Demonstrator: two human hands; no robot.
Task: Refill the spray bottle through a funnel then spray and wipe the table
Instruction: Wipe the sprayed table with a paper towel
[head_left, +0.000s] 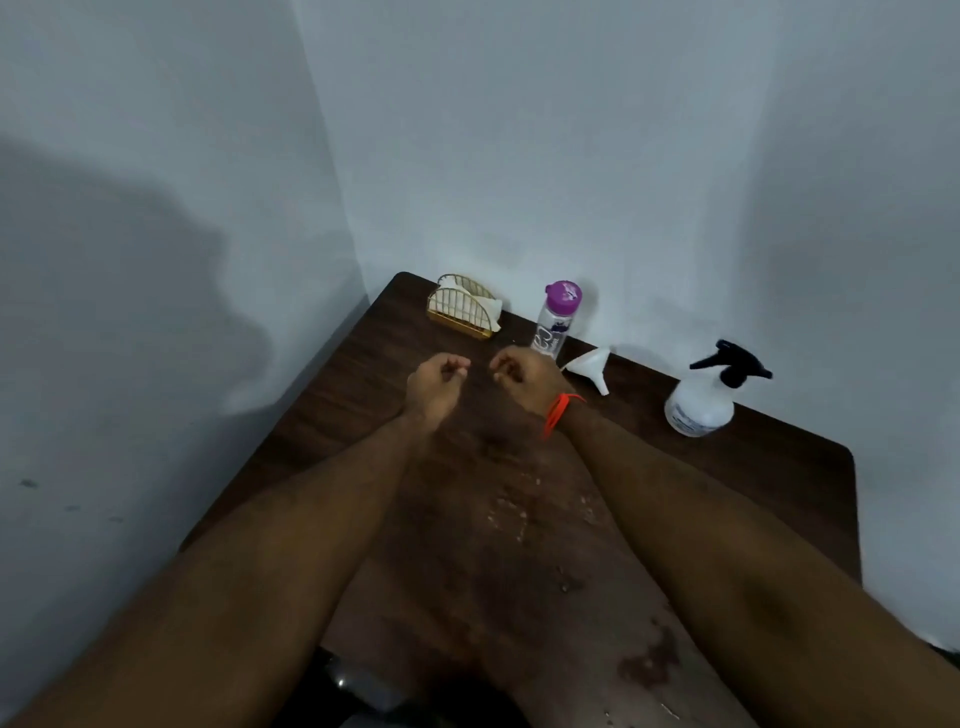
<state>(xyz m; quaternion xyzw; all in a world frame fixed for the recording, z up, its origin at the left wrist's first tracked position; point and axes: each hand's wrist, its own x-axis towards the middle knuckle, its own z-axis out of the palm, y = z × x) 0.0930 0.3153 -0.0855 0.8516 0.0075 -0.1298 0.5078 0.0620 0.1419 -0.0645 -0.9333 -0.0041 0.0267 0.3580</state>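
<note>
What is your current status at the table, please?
Left hand and right hand loosely curled, holding nothing. Spray bottle capped; funnel lying beside water bottle. Nothing in the way.

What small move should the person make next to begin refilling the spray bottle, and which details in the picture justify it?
Probably the right hand should reach for the spray bottle and start unscrewing its black trigger head. Both hands hold nothing, the left hand included; the head is still on, and the white funnel lies on its side on the table, so nothing can be poured yet.
</note>
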